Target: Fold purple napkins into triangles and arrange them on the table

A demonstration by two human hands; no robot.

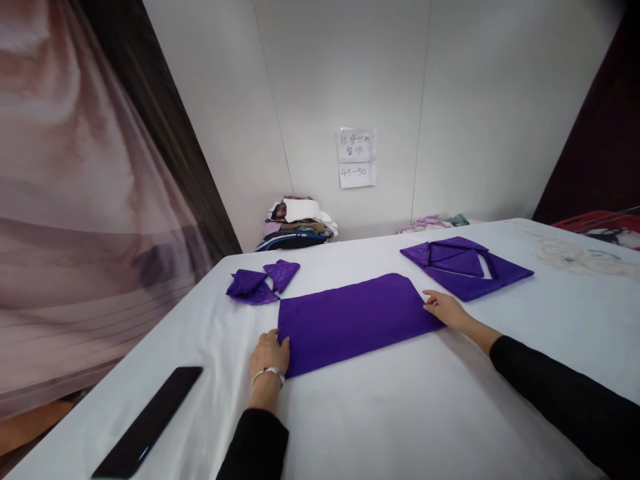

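A purple cloth napkin (355,323), folded into a long rectangle, lies flat on the white tablecloth in front of me. My left hand (270,355), with a silver bracelet at the wrist, holds its left edge, the fingers closed there and partly hidden. At the right end, my right hand (443,309) pinches the napkin's edge between thumb and fingers. Beyond it on the right, several folded purple napkins (480,288) lie in a loose ring. Past its far left corner sit a bunched purple napkin (249,287) and a smaller folded purple piece (283,273).
A flat black object (150,421) rests on the white-covered table (380,427) at the near left. Behind the table stands a pile of folded clothes (297,225), and a handwritten paper sign (357,157) hangs on the wall. A pinkish curtain (85,200) borders the left side.
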